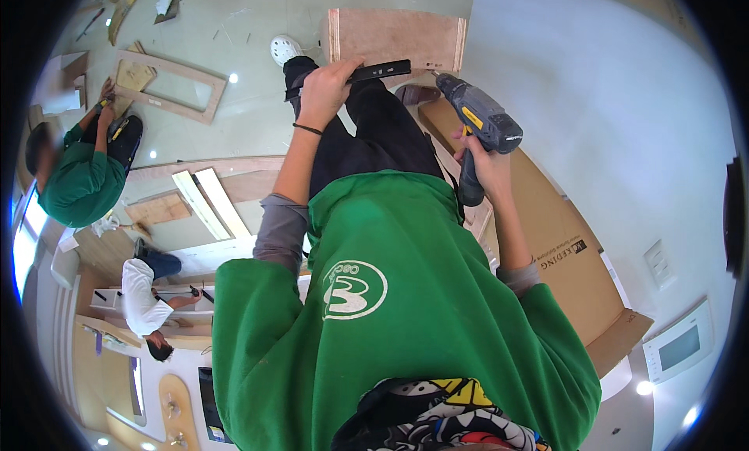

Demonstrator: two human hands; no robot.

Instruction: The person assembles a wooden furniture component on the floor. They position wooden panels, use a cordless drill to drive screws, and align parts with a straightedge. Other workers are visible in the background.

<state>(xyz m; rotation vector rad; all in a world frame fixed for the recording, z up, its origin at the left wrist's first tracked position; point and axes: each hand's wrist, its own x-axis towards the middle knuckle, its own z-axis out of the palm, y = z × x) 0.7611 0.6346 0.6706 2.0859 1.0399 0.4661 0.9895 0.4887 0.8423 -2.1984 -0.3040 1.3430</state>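
My left hand (324, 94) is closed around a black metal drawer slide (381, 71), which points right along the near edge of a plywood box or panel (396, 39). In my right hand (485, 164) is a grey and yellow cordless drill (485, 117), gripped by its handle. Its bit points up and left and ends close to the plywood's lower right corner, near a few small dark marks. Whether the bit touches the wood I cannot tell. Below the panel, my legs and a white clog (285, 50) show.
A large cardboard sheet (573, 256) leans along the white wall at right, by a wall panel with a screen (677, 348). At left, a person in green (86, 182) crouches by a wooden frame (211, 100). Another in white (144, 299) stands beyond white strips (204, 205). Wood scraps litter the floor.
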